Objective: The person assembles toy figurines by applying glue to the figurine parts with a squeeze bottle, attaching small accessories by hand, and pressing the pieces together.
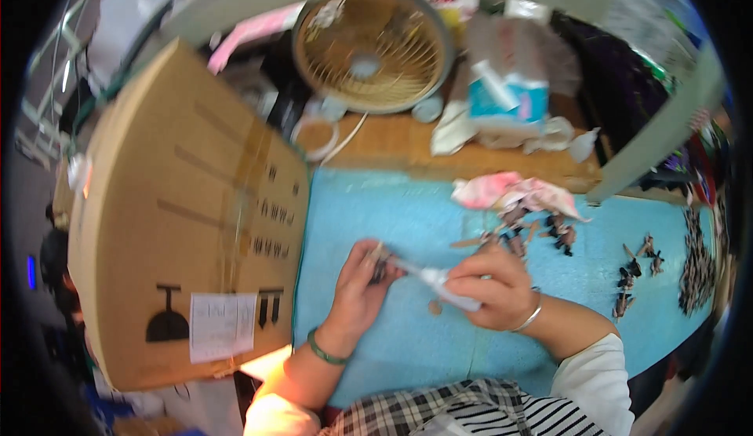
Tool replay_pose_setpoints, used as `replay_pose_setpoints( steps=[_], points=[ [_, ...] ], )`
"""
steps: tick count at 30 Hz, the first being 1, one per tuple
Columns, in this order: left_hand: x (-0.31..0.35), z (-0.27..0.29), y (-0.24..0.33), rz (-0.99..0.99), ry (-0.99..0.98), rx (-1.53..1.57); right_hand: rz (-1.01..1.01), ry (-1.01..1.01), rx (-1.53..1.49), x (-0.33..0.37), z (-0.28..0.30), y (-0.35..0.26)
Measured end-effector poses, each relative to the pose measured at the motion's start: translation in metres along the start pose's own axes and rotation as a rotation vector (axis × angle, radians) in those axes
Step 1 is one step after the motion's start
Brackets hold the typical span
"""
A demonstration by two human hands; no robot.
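My left hand (354,295) is closed around a small dark part (379,268), pinched at the fingertips; its exact kind is too small and blurred to tell. From the right, my right hand (500,285) grips a white squeeze bottle (434,278) with a thin nozzle. The bottle is tilted, and its nozzle reaches the part in my left hand; whether they touch I cannot tell. Below the bottle, a small brownish round piece (435,307) lies on the blue table mat (423,350). Beyond my right hand are several small brown and black pieces (562,234).
A large cardboard box (180,232) stands at the left. More small dark pieces (626,277) and a dense pile (696,267) lie at the right. Along the back are a pink and white cloth (502,190), a fan (365,65), a tissue pack (510,102) and a tape roll (304,149).
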State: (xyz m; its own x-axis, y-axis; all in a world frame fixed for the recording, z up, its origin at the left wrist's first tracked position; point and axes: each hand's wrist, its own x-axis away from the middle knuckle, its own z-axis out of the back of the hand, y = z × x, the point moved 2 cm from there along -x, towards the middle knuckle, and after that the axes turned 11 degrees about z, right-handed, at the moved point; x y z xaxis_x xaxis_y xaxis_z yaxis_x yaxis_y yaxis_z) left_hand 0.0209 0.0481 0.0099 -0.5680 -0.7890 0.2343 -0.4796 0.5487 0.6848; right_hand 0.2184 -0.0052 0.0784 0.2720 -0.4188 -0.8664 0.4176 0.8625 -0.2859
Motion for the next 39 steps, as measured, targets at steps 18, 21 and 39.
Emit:
replay_pose_setpoints(
  steps=[18,21,39],
  points=[
    [0.005,0.004,-0.008,0.024,-0.004,-0.017,0.317,-0.179,0.169,0.002,-0.016,-0.009],
    [0.004,0.003,-0.010,0.009,0.003,-0.018,0.307,-0.186,0.163,0.001,-0.016,-0.008],
    [0.005,0.002,-0.011,-0.014,-0.018,-0.066,0.290,-0.197,0.131,0.000,-0.017,-0.009]
  ],
)
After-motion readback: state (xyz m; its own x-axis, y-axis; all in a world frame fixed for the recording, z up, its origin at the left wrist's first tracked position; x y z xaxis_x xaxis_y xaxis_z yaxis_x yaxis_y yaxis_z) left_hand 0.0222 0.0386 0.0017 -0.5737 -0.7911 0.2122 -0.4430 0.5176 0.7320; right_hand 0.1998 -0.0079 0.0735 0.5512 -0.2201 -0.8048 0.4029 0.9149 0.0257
